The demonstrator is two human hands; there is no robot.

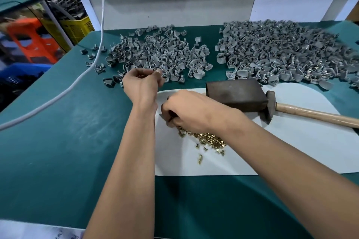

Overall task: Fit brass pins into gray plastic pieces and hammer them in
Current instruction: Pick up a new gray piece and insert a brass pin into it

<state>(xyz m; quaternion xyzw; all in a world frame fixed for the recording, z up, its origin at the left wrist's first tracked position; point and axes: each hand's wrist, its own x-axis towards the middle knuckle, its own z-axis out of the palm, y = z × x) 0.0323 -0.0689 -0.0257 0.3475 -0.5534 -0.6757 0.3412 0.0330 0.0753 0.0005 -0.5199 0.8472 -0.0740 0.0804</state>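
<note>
Two heaps of gray plastic pieces lie on the green table: a left heap (155, 52) and a larger right heap (287, 48), which shows brass glints along its right edge. My left hand (141, 83) is at the near edge of the left heap, its fingers pinched on a gray piece (158, 71). My right hand (186, 110) rests fingers-down on the far end of a small pile of brass pins (206, 138) lying on a white sheet (291, 151); what its fingers hold is hidden. A hammer (270, 106) with a wooden handle lies to the right.
A dark metal block (237, 95) sits on the white sheet just behind my right hand, touching the hammer head. A white cable (85, 72) crosses the table's left side. Yellow, orange and blue crates stand beyond the left edge. A white panel closes the back.
</note>
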